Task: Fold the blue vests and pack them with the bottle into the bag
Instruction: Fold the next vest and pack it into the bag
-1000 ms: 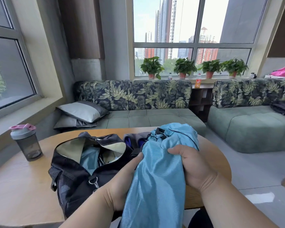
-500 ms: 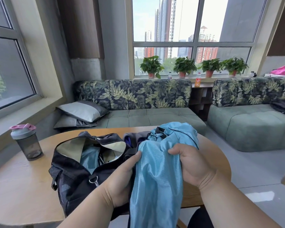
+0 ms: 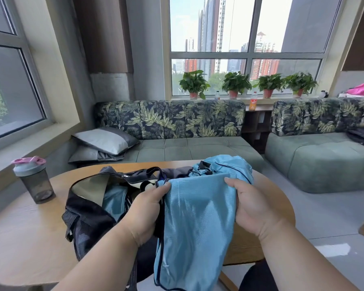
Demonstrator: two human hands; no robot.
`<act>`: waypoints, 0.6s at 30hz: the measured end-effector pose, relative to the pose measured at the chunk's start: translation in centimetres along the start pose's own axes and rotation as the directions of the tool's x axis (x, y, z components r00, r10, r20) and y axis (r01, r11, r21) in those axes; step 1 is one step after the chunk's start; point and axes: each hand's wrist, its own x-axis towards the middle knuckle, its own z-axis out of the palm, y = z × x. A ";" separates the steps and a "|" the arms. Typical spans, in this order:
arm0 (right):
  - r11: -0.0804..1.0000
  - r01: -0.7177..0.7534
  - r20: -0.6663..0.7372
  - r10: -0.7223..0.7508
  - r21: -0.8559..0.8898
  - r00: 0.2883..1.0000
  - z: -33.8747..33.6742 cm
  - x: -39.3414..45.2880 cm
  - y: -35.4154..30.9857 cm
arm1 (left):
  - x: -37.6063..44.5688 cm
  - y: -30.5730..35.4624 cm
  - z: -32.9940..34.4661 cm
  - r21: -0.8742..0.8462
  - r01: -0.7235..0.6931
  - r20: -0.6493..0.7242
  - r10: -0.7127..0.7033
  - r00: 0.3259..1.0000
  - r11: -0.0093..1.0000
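Sunlit by the windows, the round tabletop [image 3: 29, 238] carries the open bag [image 3: 88, 211] near its front edge and the bottle [image 3: 35, 181] at its left edge, while both hands, left [image 3: 145, 213] and right [image 3: 254, 204], pinch the blue vest's [image 3: 198, 223] top corners, apparently spreading it flat to fold.

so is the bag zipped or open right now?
Open. The bag gapes at the top, its pale lining showing, with blue fabric already inside. The bottle stands on the table, not packed.
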 end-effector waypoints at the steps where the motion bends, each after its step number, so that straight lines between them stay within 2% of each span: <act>1: 0.999 -0.021 0.024 0.022 -0.027 0.999 -0.1 -0.1 0.2 | 0.1 -0.1 0.0 0.001 0.005 -0.006 -0.005 1.000 1.000; 3: 0.987 -0.059 0.082 0.071 -0.149 0.994 -0.1 -0.5 0.5 | 0.1 -0.1 -0.1 0.038 0.029 0.002 -0.029 1.000 0.999; 5: 0.970 0.004 0.132 0.029 -0.244 0.991 -0.2 -0.8 0.5 | 0.2 -0.1 -0.4 0.103 0.046 0.009 -0.047 0.999 0.994; 7: 0.970 0.078 0.141 -0.046 -0.228 0.989 -0.5 -0.6 0.2 | 0.1 0.2 -0.6 0.165 0.048 0.011 -0.050 0.999 0.985; 9: 0.969 0.089 0.161 -0.052 -0.232 0.986 -0.6 -0.7 -0.2 | 0.1 0.5 -0.9 0.202 0.049 0.003 -0.050 0.999 0.978; 12: 0.902 0.094 0.219 0.000 -0.421 0.976 -0.3 -1.6 0.0 | -0.1 0.9 -1.0 0.240 0.032 -0.046 -0.021 0.999 0.970; 14: 0.903 0.122 0.203 -0.039 -0.413 0.978 -0.3 -1.9 0.4 | -0.1 1.0 -0.9 0.272 0.026 -0.082 -0.004 0.997 0.962; 16: 0.917 0.122 0.180 -0.056 -0.380 0.982 0.0 -2.4 0.4 | -0.2 1.1 -0.7 0.255 0.042 -0.114 -0.013 0.993 0.966; 18: 0.863 0.128 0.209 -0.027 -0.488 0.978 0.1 -2.8 0.1 | -0.5 1.3 -0.5 0.211 0.085 -0.150 -0.054 0.987 0.974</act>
